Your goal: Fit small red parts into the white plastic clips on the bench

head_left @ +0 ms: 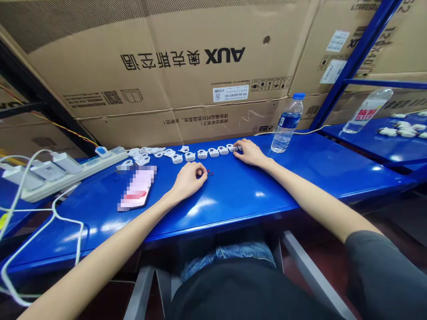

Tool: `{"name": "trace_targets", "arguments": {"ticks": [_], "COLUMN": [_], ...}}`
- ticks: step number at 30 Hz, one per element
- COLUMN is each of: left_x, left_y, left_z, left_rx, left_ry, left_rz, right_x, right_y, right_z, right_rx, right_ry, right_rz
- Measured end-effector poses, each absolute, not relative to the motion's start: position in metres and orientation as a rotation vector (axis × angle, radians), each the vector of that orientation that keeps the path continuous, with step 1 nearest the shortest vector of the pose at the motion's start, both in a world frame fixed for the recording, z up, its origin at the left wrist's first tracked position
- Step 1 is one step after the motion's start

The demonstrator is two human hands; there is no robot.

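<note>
My left hand (191, 181) rests low over the blue table, its thumb and forefinger curled into a pinch. What it holds, if anything, is hidden. Small red bits with dark thin ends (210, 173) lie right beside those fingertips. Farther back, my right hand (251, 152) closes its fingers at the right end of a row of small white plastic pieces with ring-like loops (213, 152). A white piece (240, 147) shows partly between its thumb and forefinger. More white plastic pieces (143, 155) lie in a loose heap at the row's left end.
A phone (137, 189) lies left of my left hand. Plugged chargers fill a white power strip (96, 163), with white cables trailing over the table (227, 204). A water bottle (287, 124) stands right of my right hand. Large cartons (187, 89) wall off the back.
</note>
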State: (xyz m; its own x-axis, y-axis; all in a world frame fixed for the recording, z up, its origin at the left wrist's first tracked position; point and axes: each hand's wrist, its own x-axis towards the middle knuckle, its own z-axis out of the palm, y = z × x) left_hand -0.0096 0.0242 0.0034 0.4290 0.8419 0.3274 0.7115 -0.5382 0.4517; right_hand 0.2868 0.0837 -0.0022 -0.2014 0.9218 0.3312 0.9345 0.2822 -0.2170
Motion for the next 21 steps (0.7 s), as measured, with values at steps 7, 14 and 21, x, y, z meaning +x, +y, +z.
{"name": "trace_targets", "arguments": {"ticks": [7,14,21], "left_x": [-0.0096,-0.0100,-0.0096], "left_y": [0.0234,0.0245,0.0240], "left_z": [0.0038,0.0015,0.0028], "left_rx": [2.428,2.431,2.440], "left_ry": [1.318,1.295,1.314], "left_rz": [0.786,0.784,0.760], "right_x": [0.2859,0.2853,0.2837], "right_y": [0.0830,0.0812,0.0790], "right_z": [-0.0017,0.0005,0.0028], "right_rx": [-1.669,-1.659,-1.669], "right_ry": [-2.155,-2.181,-2.195], "right_rz": [-0.027,-0.040,-0.043]}}
